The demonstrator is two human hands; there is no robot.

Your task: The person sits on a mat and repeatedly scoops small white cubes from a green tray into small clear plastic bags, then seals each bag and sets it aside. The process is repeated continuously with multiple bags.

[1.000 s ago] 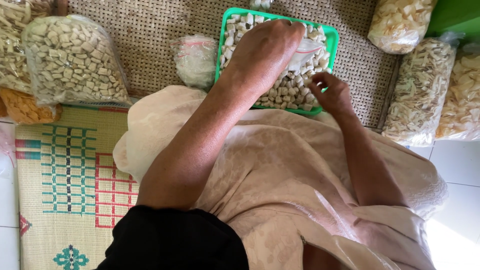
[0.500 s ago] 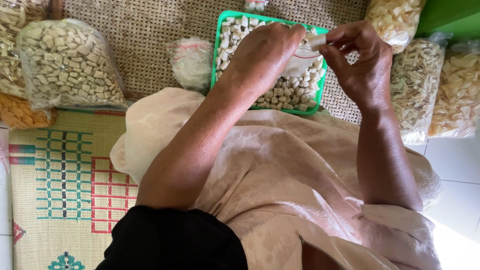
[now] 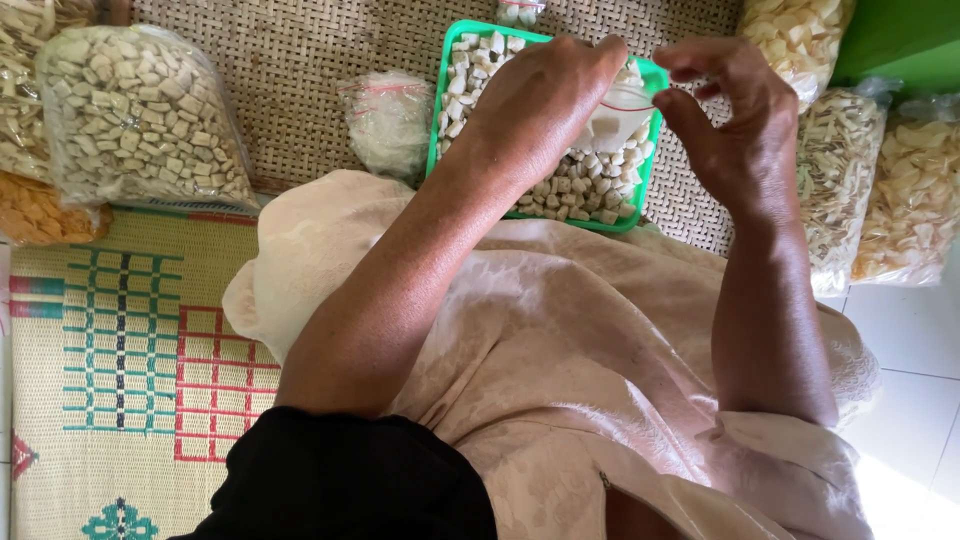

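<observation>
Far left of the hands: large clear bag (image 3: 140, 120) packed with pale cube-shaped snack pieces, lying on the woven mat (image 3: 300, 60). Nearer, just left of the left hand: small clear bag (image 3: 388, 120), contents unclear. Left hand (image 3: 545, 105) curled over the green tray (image 3: 440, 110) of the same pale cubes, pinching a small clear plastic pouch (image 3: 615, 120). Right hand (image 3: 735, 125) pinches the pouch's other edge. Right of it: bags of pale chips (image 3: 915, 200).

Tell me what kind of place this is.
Probably a home floor used for packing snacks: a woven mat, big clear bags of cut pieces, and a green tray of pieces below both hands.
</observation>
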